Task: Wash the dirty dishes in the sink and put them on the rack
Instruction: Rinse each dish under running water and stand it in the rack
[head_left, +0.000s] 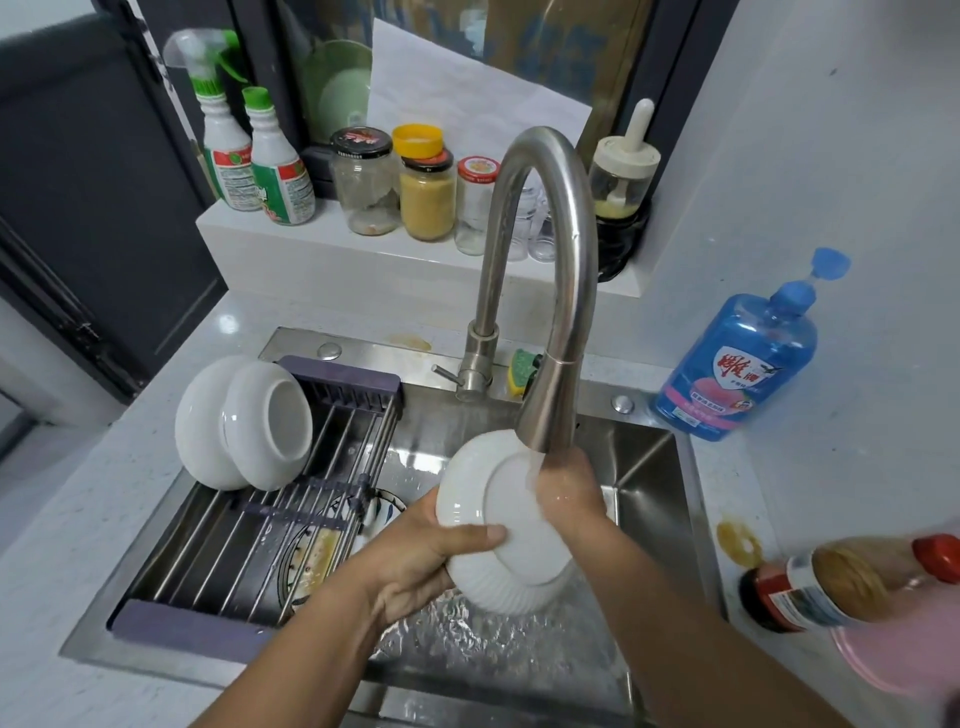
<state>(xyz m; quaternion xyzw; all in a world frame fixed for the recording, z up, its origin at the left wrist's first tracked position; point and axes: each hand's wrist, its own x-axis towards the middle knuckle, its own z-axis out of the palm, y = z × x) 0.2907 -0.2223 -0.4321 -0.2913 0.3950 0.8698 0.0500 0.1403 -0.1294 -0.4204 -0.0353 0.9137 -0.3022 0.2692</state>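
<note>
Rinsing looked to be the step in hand. The left hand (415, 561) gripped a white ribbed dish (519, 558) by its rim, thumb across the underside, over the sink (649, 467) beneath the running faucet (550, 260). The right hand (569, 499) lay against its far edge, fingers hidden, so its grip could not be told. Two white bowls (270, 423) already leaned on the rack (343, 374). Beneath its bars lay soiled patterned plates (317, 556), one certainly, perhaps two, not yet washed.

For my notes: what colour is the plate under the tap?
Plain white plate, ribbed outside; head view.
</note>
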